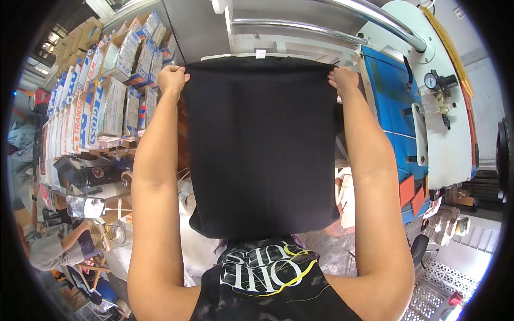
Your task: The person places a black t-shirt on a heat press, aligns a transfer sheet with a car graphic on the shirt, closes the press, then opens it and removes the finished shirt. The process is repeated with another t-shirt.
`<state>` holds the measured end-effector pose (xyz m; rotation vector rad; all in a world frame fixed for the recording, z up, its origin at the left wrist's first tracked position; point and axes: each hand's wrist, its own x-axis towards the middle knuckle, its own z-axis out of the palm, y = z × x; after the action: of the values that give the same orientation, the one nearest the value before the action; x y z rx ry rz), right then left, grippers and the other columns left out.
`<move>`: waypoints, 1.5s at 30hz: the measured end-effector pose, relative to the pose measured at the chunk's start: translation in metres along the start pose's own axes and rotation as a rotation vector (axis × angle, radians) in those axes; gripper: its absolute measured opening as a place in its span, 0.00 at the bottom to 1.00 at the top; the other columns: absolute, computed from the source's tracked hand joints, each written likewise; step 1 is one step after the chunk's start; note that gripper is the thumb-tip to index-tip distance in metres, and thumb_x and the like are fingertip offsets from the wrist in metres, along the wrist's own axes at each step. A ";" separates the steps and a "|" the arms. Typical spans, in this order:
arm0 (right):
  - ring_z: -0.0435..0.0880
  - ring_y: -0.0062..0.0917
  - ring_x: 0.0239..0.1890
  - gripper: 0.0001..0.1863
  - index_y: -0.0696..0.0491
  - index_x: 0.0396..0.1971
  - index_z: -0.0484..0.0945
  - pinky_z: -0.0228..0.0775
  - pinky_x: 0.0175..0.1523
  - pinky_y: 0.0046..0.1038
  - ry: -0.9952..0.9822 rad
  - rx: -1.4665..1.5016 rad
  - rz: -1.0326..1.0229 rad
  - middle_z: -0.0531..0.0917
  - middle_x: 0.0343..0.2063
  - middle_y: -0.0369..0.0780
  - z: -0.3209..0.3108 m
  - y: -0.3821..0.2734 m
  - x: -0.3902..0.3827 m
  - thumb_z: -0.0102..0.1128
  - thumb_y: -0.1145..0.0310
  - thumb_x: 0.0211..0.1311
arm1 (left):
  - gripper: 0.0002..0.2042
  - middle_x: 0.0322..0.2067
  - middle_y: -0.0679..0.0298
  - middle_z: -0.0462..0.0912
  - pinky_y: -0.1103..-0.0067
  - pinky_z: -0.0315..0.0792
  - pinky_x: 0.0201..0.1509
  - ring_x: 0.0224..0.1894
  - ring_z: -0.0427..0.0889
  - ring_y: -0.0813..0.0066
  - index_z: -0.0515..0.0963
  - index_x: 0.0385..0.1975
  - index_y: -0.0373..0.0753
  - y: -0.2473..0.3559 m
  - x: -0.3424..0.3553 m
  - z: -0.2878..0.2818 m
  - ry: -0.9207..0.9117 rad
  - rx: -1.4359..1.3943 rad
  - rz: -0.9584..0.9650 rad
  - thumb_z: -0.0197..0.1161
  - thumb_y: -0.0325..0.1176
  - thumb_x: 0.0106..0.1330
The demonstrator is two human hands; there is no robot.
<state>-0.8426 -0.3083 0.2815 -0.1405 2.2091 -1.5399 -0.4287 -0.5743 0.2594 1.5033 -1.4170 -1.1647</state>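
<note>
A plain black T-shirt is spread wide in front of me, its near edge hanging close to my body. My left hand is closed on its far left corner, fingers pinching the cloth. At the far right corner my right hand grips the fabric the same way. Between the two hands the cloth is pulled fairly taut. A small white tag shows at the middle of the far edge. Behind that edge a pale board peeks out; the cloth hides most of what lies beneath.
Metal bars of a white machine run beyond the shirt. To the right stand a blue machine panel and a pressure gauge. Stacked cardboard boxes fill the left. Another person is at the lower left.
</note>
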 end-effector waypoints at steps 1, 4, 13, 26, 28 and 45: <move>0.88 0.34 0.41 0.16 0.56 0.51 0.79 0.81 0.42 0.31 0.026 -0.042 -0.033 0.87 0.40 0.47 0.005 0.000 0.011 0.59 0.69 0.65 | 0.05 0.31 0.55 0.85 0.80 0.84 0.33 0.30 0.88 0.70 0.79 0.36 0.27 -0.001 0.008 0.007 0.013 0.023 0.037 0.65 0.23 0.66; 0.88 0.35 0.44 0.21 0.54 0.55 0.78 0.78 0.51 0.33 0.097 -0.254 -0.210 0.88 0.42 0.47 0.020 -0.004 0.032 0.62 0.67 0.61 | 0.06 0.33 0.55 0.84 0.80 0.85 0.38 0.33 0.88 0.70 0.79 0.37 0.27 -0.006 0.027 0.025 0.036 -0.016 0.122 0.65 0.24 0.66; 0.69 0.43 0.67 0.29 0.54 0.59 0.75 0.58 0.71 0.46 -0.285 -0.863 -1.287 0.77 0.60 0.46 0.090 0.031 -0.092 0.62 0.52 0.63 | 0.15 0.53 0.53 0.81 0.63 0.67 0.67 0.58 0.77 0.54 0.79 0.49 0.36 -0.005 -0.070 0.076 -0.272 0.452 1.160 0.64 0.31 0.62; 0.55 0.47 0.74 0.38 0.53 0.70 0.64 0.48 0.75 0.50 0.037 -1.108 -0.735 0.64 0.70 0.48 0.048 0.020 -0.072 0.48 0.41 0.70 | 0.12 0.42 0.56 0.85 0.62 0.74 0.52 0.43 0.82 0.52 0.80 0.49 0.42 -0.004 -0.064 0.017 -0.158 0.533 1.062 0.59 0.27 0.66; 0.53 0.45 0.76 0.38 0.52 0.71 0.62 0.44 0.77 0.50 -0.143 -1.020 -0.937 0.61 0.72 0.46 0.067 0.033 -0.100 0.50 0.43 0.70 | 0.17 0.39 0.54 0.85 0.71 0.77 0.46 0.40 0.84 0.59 0.79 0.49 0.37 -0.002 -0.100 0.028 -0.527 0.238 0.967 0.64 0.19 0.60; 0.47 0.40 0.78 0.37 0.48 0.73 0.61 0.35 0.79 0.46 -0.268 -1.124 -0.902 0.55 0.75 0.42 0.041 0.060 -0.129 0.44 0.41 0.72 | 0.12 0.35 0.58 0.82 0.67 0.70 0.51 0.41 0.81 0.59 0.76 0.47 0.36 -0.008 -0.157 0.025 -0.376 0.716 1.282 0.55 0.26 0.64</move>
<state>-0.7000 -0.2792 0.2538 -1.7154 2.6018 -0.2768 -0.4456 -0.4157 0.2628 0.4049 -2.5989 -0.0891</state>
